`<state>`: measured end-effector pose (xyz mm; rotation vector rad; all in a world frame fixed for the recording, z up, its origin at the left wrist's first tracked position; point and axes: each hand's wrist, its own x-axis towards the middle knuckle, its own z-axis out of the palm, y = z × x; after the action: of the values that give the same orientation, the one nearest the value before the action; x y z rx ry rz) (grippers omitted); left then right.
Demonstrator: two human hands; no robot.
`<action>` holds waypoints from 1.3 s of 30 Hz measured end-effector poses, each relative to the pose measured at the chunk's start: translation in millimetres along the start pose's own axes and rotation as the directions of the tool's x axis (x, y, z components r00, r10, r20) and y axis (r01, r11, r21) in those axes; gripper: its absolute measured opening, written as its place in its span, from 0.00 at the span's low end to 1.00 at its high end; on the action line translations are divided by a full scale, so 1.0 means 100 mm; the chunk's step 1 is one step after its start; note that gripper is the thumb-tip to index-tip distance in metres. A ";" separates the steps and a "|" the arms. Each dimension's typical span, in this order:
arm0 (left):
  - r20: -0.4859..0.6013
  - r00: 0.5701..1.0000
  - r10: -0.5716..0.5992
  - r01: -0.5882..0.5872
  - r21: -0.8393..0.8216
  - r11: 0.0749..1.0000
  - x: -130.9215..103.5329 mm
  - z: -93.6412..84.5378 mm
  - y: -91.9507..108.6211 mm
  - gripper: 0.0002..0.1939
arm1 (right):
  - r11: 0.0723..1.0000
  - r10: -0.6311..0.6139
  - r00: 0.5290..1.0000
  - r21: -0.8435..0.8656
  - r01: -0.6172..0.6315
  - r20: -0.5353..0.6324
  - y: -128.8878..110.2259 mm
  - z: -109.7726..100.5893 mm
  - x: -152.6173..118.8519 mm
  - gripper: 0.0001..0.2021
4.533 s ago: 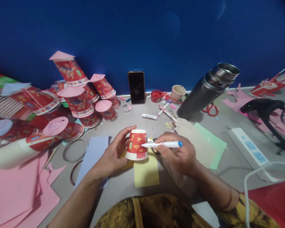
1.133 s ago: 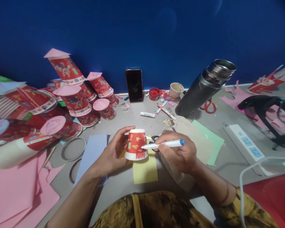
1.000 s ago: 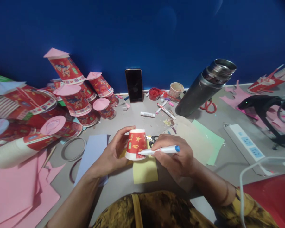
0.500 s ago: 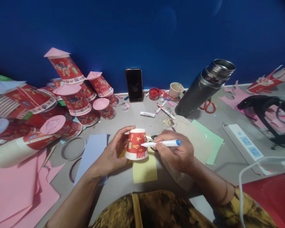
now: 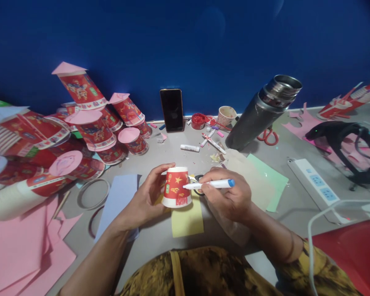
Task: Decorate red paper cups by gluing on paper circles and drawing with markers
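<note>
Red cup [image 5: 175,183] between hands [image 5: 144,200]; wide rim [image 5: 169,202] down, phone [image 5: 172,110] well behind.

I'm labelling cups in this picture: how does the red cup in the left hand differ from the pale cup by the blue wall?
The red cup is held upside down in the left hand; the pale cup stands mouth up on the desk. The red cup has gold prints; the pale cup is whitish. Both taper toward the base.

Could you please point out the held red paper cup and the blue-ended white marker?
Held red paper cup [image 5: 176,186]: head view, printed side wall.
Blue-ended white marker [image 5: 216,184]: head view, white barrel.
</note>
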<state>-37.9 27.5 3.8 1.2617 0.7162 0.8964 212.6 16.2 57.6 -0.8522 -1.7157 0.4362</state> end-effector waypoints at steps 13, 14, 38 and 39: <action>-0.030 0.999 0.018 -0.019 -0.044 0.999 0.01 0.00 -0.03 0.41 | 0.999 0.045 0.999 -0.007 -0.046 -0.027 0.00 -0.01 -0.01 0.07; -0.034 0.999 0.013 -0.015 -0.054 0.998 0.01 0.00 -0.03 0.41 | 0.999 0.049 0.998 -0.004 -0.049 -0.032 -0.01 -0.01 -0.01 0.07; -0.057 0.998 -0.002 -0.003 -0.096 0.995 0.01 -0.01 -0.01 0.42 | 0.994 0.105 0.994 0.011 -0.105 -0.016 0.00 -0.06 -0.01 0.07; -0.056 0.998 0.003 -0.008 -0.096 0.995 0.01 -0.01 -0.01 0.42 | 0.994 0.113 0.993 0.017 -0.112 -0.020 0.00 -0.06 -0.01 0.07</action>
<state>-37.6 29.0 3.1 1.1577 0.7059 0.9632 218.4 14.5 59.0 -0.9423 -1.6481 0.5138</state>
